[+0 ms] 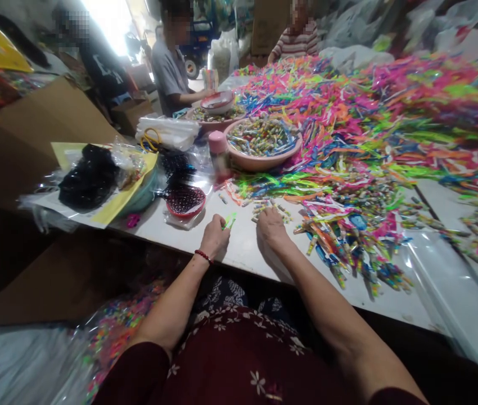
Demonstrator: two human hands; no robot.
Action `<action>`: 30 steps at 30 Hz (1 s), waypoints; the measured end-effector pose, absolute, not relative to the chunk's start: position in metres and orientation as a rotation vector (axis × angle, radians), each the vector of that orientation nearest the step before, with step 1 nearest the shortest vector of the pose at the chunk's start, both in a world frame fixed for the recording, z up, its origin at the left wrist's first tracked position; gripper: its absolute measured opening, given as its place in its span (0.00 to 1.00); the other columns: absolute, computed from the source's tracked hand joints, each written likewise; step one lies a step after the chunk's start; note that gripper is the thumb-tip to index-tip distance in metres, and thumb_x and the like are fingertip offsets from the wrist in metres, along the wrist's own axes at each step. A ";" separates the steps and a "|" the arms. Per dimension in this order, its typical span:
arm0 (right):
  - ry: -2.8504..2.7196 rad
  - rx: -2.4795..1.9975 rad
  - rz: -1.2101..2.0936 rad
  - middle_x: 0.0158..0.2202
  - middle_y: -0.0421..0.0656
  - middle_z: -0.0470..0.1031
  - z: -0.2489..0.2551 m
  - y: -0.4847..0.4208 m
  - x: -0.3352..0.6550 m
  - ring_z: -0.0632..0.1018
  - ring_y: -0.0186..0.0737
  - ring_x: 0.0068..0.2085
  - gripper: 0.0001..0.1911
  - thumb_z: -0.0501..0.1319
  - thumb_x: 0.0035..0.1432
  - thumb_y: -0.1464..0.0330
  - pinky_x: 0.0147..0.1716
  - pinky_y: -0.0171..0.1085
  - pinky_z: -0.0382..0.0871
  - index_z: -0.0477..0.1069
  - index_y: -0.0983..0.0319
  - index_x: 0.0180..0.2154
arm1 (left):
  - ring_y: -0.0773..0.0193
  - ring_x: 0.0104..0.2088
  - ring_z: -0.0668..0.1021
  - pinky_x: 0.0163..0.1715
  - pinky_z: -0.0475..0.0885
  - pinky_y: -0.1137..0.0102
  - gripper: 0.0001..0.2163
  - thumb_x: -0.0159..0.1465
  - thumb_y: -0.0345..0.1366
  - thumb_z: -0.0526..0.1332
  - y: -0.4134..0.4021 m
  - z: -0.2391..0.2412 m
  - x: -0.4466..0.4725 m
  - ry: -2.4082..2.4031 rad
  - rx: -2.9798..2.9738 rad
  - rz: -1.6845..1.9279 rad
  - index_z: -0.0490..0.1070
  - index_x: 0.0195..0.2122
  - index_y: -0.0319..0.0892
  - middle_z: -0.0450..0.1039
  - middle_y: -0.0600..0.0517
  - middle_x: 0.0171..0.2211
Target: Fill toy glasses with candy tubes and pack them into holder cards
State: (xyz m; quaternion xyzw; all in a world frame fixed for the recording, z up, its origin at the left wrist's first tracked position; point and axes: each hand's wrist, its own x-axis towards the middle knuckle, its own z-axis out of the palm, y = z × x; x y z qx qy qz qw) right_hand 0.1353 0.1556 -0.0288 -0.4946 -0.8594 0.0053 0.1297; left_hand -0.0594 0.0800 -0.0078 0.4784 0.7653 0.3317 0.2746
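Note:
At the near edge of the white table [243, 247], my left hand [215, 237] is closed, pinching a small bright green plastic strip [230, 219]. A red bead bracelet circles that wrist. My right hand [271, 229] rests a little to the right, its fingers bent down onto a small cluster of short, multicoloured tube-like pieces [283, 212]. Its fingertips are hidden, so what they pinch cannot be made out. Right of it lies a heap of similar pieces with coloured strips attached [348, 236].
A pink basin [264, 163] of small pieces stands behind my hands, beside a pink-capped bottle [219, 152]. To the left are a red strainer basket [185, 201] and a black plastic bag [89, 177]. Bright strips [348, 112] cover the far table. Other people [174, 62] are behind it.

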 end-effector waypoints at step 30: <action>-1.489 -1.151 1.330 0.34 0.39 0.73 0.004 0.040 0.191 0.72 0.37 0.34 0.20 0.62 0.61 0.50 0.33 0.35 0.66 0.70 0.58 0.44 | 0.70 0.28 0.77 0.33 0.74 0.74 0.20 0.40 0.33 0.79 0.035 0.029 0.034 1.023 0.375 1.407 0.76 0.33 0.37 0.78 0.54 0.29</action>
